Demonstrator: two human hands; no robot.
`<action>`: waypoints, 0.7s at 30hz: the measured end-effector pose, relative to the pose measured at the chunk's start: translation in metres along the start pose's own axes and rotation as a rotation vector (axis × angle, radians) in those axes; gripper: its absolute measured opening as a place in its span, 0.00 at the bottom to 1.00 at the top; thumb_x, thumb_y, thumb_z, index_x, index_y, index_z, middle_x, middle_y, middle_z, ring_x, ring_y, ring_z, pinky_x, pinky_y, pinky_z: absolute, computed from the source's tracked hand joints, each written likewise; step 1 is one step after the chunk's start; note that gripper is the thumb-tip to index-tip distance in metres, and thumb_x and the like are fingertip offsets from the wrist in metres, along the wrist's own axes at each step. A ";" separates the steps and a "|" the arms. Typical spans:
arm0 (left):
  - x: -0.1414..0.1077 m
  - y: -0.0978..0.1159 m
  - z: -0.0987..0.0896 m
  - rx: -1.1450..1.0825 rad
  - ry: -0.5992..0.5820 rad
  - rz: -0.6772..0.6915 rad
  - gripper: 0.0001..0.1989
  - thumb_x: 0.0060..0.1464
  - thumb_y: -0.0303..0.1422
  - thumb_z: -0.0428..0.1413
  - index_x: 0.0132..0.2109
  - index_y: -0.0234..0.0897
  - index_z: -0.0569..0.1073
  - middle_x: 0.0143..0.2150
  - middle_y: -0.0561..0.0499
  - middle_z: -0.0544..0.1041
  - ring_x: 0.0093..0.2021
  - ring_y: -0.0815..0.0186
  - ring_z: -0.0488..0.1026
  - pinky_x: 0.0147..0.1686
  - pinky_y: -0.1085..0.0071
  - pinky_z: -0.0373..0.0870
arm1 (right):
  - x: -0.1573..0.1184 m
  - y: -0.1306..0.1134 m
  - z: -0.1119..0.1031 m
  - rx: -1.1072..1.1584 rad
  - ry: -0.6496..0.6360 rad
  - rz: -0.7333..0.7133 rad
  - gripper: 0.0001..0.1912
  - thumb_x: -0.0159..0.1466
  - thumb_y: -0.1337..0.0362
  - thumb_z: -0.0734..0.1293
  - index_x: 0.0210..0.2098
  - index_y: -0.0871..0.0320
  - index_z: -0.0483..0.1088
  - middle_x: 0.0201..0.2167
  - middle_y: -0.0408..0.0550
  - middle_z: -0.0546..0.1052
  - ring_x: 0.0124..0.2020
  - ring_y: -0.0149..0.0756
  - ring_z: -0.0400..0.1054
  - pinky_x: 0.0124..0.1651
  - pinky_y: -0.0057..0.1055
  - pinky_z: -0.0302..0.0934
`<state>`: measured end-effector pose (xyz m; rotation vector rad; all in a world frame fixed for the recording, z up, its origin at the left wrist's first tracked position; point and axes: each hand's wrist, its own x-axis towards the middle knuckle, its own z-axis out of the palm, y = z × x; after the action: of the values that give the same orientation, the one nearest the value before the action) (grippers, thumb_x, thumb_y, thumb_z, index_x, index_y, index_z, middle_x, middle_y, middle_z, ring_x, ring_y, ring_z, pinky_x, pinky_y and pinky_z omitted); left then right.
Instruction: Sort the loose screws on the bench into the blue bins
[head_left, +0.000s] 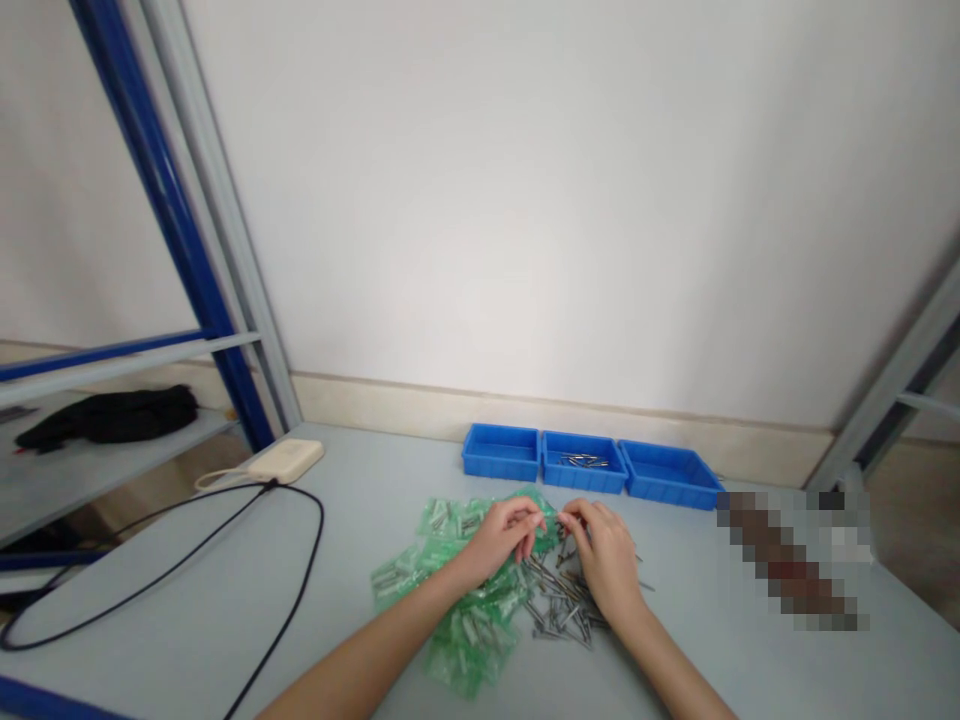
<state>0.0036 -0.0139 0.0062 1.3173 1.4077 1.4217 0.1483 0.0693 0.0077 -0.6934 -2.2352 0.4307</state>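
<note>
Pinching at the edge of a heap of clear green plastic bags (472, 640), the left hand (495, 540) and right hand (607, 560) meet fingertip to fingertip above loose steel pins (559, 600). Both hands are closed, though whatever lies between the fingers is too small to tell. The thin, crinkled film, with slender metal shapes showing through, could tear under a hard pull and shed its contents; the slim, rigid shanks could prick a fingertip or roll across the smooth grey-blue bench (360, 500) if knocked. Three shallow blue plastic bins (583, 478) stand in a row at 12 o'clock, the middle one holding a few pins. A looped black cable (187, 545) runs from a white plastic box (285, 462) at 10 o'clock; a pixelated patch hides whatever sits at 2 o'clock.
</note>
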 end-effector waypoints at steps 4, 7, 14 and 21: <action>0.002 -0.001 -0.006 -0.045 0.035 0.000 0.19 0.50 0.48 0.51 0.26 0.35 0.66 0.14 0.57 0.63 0.15 0.73 0.59 0.16 0.76 0.56 | -0.003 -0.004 0.013 0.017 -0.026 0.033 0.22 0.66 0.52 0.51 0.23 0.55 0.64 0.21 0.46 0.70 0.28 0.39 0.64 0.35 0.32 0.50; 0.002 -0.002 -0.008 -0.042 0.060 0.000 0.22 0.50 0.50 0.49 0.22 0.35 0.64 0.14 0.57 0.62 0.14 0.73 0.58 0.16 0.76 0.55 | -0.005 -0.004 0.018 0.057 -0.036 0.067 0.25 0.65 0.50 0.50 0.20 0.55 0.62 0.18 0.45 0.69 0.24 0.38 0.63 0.33 0.32 0.50; 0.000 -0.005 0.000 -0.025 0.093 0.038 0.23 0.50 0.52 0.49 0.26 0.34 0.67 0.13 0.57 0.62 0.14 0.73 0.57 0.15 0.76 0.54 | -0.002 -0.004 0.012 0.254 -0.073 0.110 0.26 0.63 0.47 0.51 0.18 0.56 0.60 0.17 0.44 0.67 0.23 0.36 0.62 0.31 0.30 0.53; 0.005 -0.006 0.000 0.011 0.196 0.039 0.25 0.50 0.53 0.48 0.30 0.32 0.70 0.14 0.57 0.62 0.13 0.74 0.57 0.15 0.76 0.54 | 0.002 -0.005 0.016 0.341 -0.070 0.209 0.25 0.63 0.47 0.51 0.19 0.57 0.60 0.17 0.43 0.67 0.23 0.34 0.61 0.30 0.29 0.53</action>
<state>0.0011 -0.0080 0.0014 1.2455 1.5253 1.6069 0.1335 0.0644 0.0006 -0.7389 -2.0867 0.9271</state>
